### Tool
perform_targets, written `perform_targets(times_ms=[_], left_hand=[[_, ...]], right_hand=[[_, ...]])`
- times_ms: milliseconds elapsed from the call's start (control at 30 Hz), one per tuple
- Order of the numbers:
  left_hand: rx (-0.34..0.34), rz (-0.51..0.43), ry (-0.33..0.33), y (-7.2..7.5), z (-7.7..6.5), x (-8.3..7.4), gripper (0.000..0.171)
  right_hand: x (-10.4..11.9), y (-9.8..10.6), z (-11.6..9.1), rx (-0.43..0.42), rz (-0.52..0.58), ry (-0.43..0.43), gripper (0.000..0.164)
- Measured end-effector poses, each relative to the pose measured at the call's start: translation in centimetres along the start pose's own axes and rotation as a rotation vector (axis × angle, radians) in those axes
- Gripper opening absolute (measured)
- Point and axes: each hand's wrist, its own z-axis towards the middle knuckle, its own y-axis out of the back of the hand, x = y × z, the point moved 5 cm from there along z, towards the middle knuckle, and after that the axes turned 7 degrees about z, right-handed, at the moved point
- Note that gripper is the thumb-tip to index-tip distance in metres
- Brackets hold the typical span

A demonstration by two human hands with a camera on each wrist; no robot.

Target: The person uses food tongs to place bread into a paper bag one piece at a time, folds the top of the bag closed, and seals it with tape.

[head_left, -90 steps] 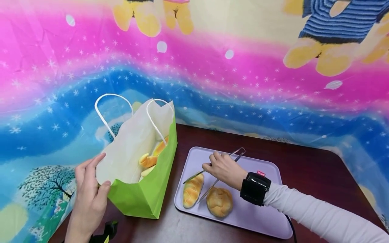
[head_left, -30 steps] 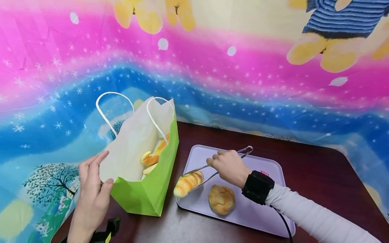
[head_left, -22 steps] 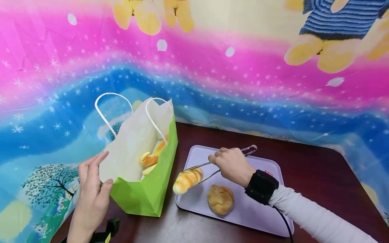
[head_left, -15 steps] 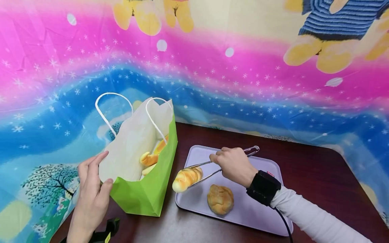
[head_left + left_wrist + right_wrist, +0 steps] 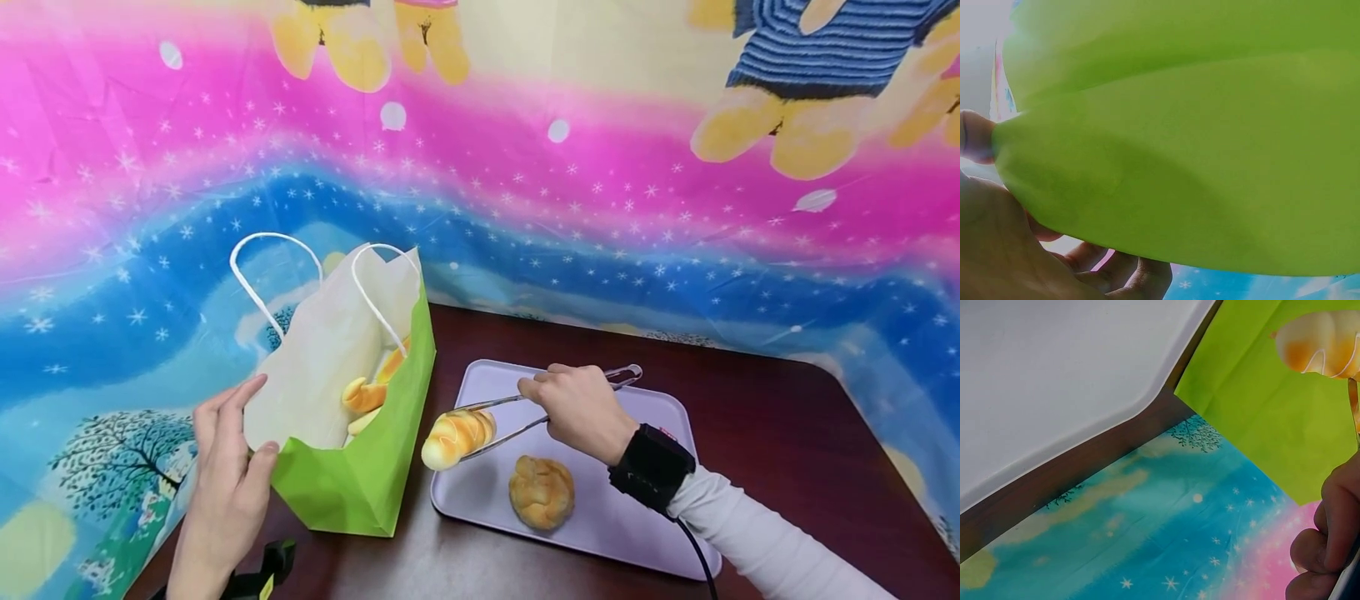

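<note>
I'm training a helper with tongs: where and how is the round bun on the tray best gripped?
Probably across opposite sides of the round bun, with the tongs coming from above: its low, rounded form sits on the tray, with bare surface showing all round.

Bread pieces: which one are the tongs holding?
The long, ridged bread with white wavy lines is held in the tongs. The round bread lies on the tray, and the other visible breads are inside the green bag.
</note>
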Motion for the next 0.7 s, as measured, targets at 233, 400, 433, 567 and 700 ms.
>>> perform_targets(times_ms=[233, 400, 433, 567, 700], left_hand=[[0.008, 0.007, 0.006, 0.0, 0.1, 0.0, 0.054], [0.011, 0.011, 0.011, 0.0, 0.0, -0.1, 0.054], [0.012, 0.012, 0.013, 0.0, 0.0, -0.1, 0.054], [0.008, 0.01, 0.016, 0.1, 0.0, 0.0, 0.054], [0.009, 0.015, 0.018, 0.0, -0.1, 0.1, 0.054]], right_hand=[[0.0, 0.5, 0.2, -0.048, 0.029, -0.003, 0.033], [0.1, 0.9, 0.4, -0.078, 0.054, -0.002, 0.033], [0.2, 1.0, 0.5, -0.082, 0.058, -0.002, 0.033], [0.3, 1.1, 0.7, -0.09, 0.071, -0.005, 0.034], [0.4, 1.4, 0.8, -0.112, 0.075, -0.004, 0.034]])
